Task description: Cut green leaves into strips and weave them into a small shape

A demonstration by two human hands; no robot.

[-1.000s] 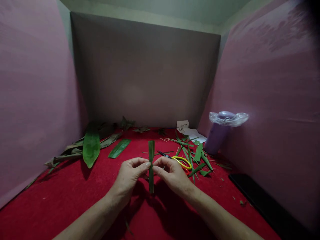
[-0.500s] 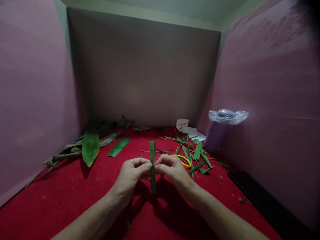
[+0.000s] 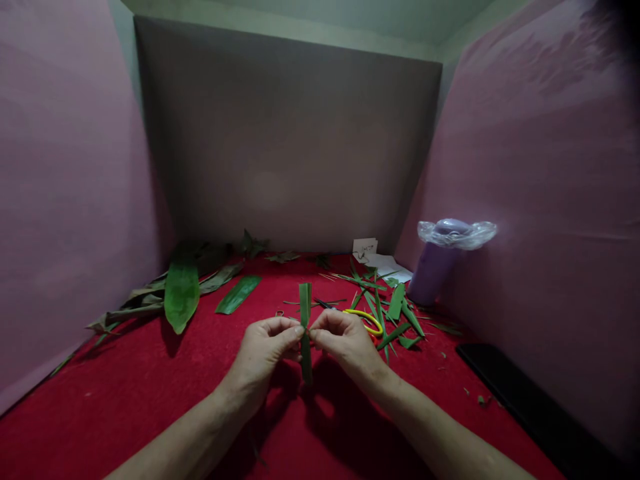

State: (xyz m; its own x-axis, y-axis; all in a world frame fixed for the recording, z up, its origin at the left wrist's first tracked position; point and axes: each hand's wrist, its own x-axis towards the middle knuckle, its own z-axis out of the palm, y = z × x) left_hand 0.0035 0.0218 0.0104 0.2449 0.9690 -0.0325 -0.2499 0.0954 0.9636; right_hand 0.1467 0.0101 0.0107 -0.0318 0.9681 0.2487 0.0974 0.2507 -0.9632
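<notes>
A folded strip of green leaf [image 3: 305,303] stands upright between my hands, pinched narrow at its middle. My left hand [image 3: 270,347] grips that waist with thumb and fingers from the left. From the right, the fingertips of my right hand [image 3: 345,340] are pressed together against the same spot; whether they also hold something thin there is too small to make out. Just beyond my right hand lie scissors with a yellow handle [image 3: 371,321], partly hidden by it.
Cut leaf scraps [image 3: 397,302] are strewn at the right, by white papers [image 3: 387,265] and a purple tumbler [image 3: 434,270] with plastic over its top. Larger leaves [image 3: 181,293] lie at the left. A black flat object [image 3: 505,380] lies along the right wall. Red cloth [image 3: 150,400] covers the table.
Both hands stay in nearly the same place at the leaf strip's waist. The strip has shifted very slightly; nothing else has visibly moved.
</notes>
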